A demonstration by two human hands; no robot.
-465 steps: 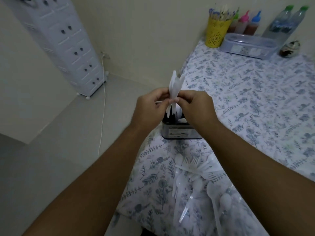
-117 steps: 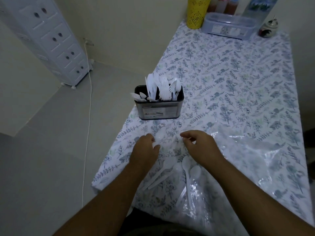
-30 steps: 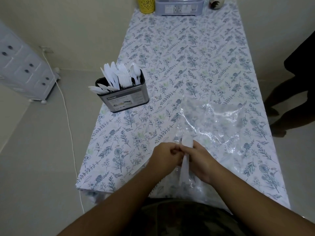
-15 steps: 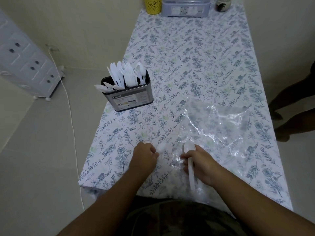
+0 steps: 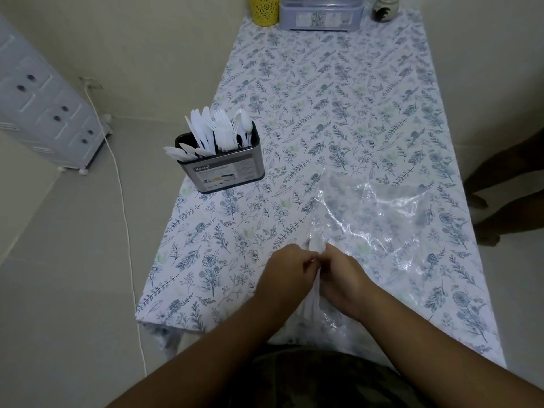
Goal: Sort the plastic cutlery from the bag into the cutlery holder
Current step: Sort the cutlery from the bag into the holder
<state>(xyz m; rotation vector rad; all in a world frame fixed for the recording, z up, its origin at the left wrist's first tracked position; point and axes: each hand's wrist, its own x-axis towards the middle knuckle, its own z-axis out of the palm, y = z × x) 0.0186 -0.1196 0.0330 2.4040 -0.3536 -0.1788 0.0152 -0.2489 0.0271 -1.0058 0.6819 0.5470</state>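
Observation:
A metal cutlery holder (image 5: pixel 225 172) stands near the table's left edge, filled with several white plastic knives, forks and spoons (image 5: pixel 217 132). A crumpled clear plastic bag (image 5: pixel 379 219) lies flat on the floral tablecloth to the right. Near the front edge my left hand (image 5: pixel 290 273) and my right hand (image 5: pixel 344 278) meet, both pinching a small bunch of white plastic spoons (image 5: pixel 315 245) held upright between them. Only the spoon bowls and part of the handles show; the rest is hidden by my fingers.
At the table's far end stand a yellow perforated cup (image 5: pixel 264 8), a lidded plastic box (image 5: pixel 321 14) and a small jar (image 5: pixel 385 8). A white drawer unit (image 5: pixel 44 104) with a cable stands on the floor at left. Another person's legs (image 5: pixel 506 184) are at right.
Half a second ago my hands were apart, the right holding one spoon and the left picking another off the cloth. They have now come together with the spoons gathered between them.

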